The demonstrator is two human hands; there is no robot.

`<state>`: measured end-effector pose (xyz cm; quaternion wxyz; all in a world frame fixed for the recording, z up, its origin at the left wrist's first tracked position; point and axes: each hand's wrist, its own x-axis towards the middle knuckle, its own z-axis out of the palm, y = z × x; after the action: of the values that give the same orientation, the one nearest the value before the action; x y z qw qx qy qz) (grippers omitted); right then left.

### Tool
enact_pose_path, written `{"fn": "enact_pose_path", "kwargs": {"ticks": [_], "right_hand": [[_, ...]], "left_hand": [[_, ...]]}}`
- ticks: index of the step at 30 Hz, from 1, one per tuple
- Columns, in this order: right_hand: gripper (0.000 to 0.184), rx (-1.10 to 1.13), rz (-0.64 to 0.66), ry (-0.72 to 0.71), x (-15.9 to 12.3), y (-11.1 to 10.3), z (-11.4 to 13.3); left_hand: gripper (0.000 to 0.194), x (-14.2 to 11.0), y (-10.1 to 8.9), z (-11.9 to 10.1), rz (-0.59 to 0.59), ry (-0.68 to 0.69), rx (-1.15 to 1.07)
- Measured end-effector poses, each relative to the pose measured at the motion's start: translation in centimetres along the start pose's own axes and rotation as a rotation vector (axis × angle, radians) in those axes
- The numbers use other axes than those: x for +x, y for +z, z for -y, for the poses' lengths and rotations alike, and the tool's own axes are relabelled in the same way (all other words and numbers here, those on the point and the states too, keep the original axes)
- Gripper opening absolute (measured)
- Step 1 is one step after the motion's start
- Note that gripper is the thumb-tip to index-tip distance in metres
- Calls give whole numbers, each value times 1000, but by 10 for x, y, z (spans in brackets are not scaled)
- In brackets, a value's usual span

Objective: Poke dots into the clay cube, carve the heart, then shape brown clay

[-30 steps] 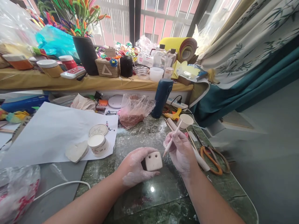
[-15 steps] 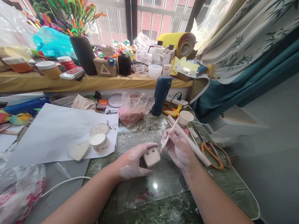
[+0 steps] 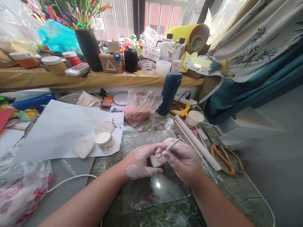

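Thumb below and fingers above, the left hand (image 3: 142,161) grips a pale block (image 3: 156,162) with rounded corners, one small dark hole showing in its face. The right hand (image 3: 187,161) pinches a pale stick (image 3: 172,145) like a pen, its lower end over the block's face; whether the end goes into a hole cannot be made out. White powder coats both hands, and their fingers overlap in view at twelve o'clock of the block. Under them a clear sheet (image 3: 137,198) lies on the green marbled bench (image 3: 248,201).

From the block, ten o'clock brings a whitish tub (image 3: 104,144) with pale contents, just beside a round disc (image 3: 104,127) marked with a star and a flat pale piece (image 3: 84,148), all on white paper (image 3: 61,126). At eleven stands a clear bag (image 3: 139,116) of reddish-brown material; at twelve, a dark blue bottle (image 3: 169,94). A paper cup (image 3: 194,119) is at one, a pale roller (image 3: 203,146) at two, and scissors (image 3: 222,160) with orange handles at three. Farther out, on the cloth-covered ledge (image 3: 113,80), a black vase (image 3: 89,50) rises at eleven o'clock.
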<state>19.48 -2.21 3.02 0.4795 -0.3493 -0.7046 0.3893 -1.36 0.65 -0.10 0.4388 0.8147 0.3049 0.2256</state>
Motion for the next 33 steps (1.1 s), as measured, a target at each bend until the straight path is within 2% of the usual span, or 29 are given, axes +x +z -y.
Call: {"fn": "enact_pose_path", "kwargs": {"ticks": [6,13,20,28,33], "right_hand": [[28,-44,20,-49,2,2,1],[30,-68,17,-80,0,4,1],[32,-86,28,-15,0,5,0],[42,-155,133,-18,-1,1,1],[33,-179,199,-15,3,2,2]], "left_hand": [[70,1,1,0,-12,-34,12],[69,2,2,-1,-17,-12,-16],[64,1,5,0,-29,-28,-4],[41,0,5,2,-25,-103,32],[40,1,5,2,-19,-96,12]]}}
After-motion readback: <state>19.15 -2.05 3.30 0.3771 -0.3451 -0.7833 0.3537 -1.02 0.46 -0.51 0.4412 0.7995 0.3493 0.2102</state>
